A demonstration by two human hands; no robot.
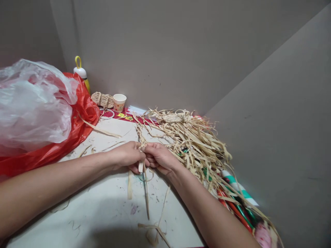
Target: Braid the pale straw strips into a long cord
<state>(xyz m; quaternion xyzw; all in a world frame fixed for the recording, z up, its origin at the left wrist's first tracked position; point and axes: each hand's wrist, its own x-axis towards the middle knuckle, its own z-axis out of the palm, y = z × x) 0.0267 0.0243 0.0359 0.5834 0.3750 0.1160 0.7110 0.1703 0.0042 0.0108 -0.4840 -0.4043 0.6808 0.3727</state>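
In the middle of the white table top [103,206], my left hand [129,155] and my right hand [160,156] meet with fingertips almost touching. Both are closed on a thin straw braid [140,133], which runs away from me above the fingers. Loose pale strips [146,196] hang from below the hands toward me. Exactly how the fingers pinch the strands is partly hidden. Just beyond my right hand lies a big heap of dried straw strips [199,137]. Short scraps [155,227] are scattered near the front.
A red plastic bag [88,103] with a clear bag [33,106] bulges at left. At the back stand a yellow-and-white bottle [80,72], a woven straw piece [102,100] and a paper cup [119,103]. Striped rolls [240,189] lie under the straw at right. Grey walls [155,51] close in behind.
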